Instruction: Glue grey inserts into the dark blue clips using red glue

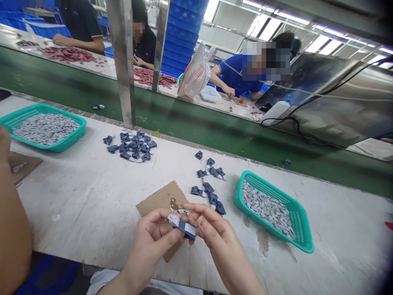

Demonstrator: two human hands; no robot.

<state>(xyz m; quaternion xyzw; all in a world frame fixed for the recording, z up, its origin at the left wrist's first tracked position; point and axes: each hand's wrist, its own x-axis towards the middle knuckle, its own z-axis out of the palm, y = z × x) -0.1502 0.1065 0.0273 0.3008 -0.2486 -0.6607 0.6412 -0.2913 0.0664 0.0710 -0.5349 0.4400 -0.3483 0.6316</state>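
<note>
In front of me, my left hand (pixel 153 237) grips a small dark blue plastic part with light grey pieces (pixel 186 230) between thumb and fingers. My right hand (pixel 215 229) closes on the right end of the same part, its index finger stretched out over the cardboard. Under both hands lies a brown cardboard piece (pixel 162 196) with a wet, shiny puddle (pixel 174 204) on it. By my right index fingertip is a small pale piece (pixel 183 211), too small to make out. Several similar dark blue parts (pixel 208 187) lie just beyond my right hand.
Green baskets of small grey pieces stand at right (pixel 302 235) and left (pixel 58 145). A pile of dark blue parts (pixel 133 146) lies between them. A green conveyor belt (pixel 172 119) crosses behind, past a metal post (pixel 123 82). A neighbour's arm (pixel 14 229) is at left; people work opposite.
</note>
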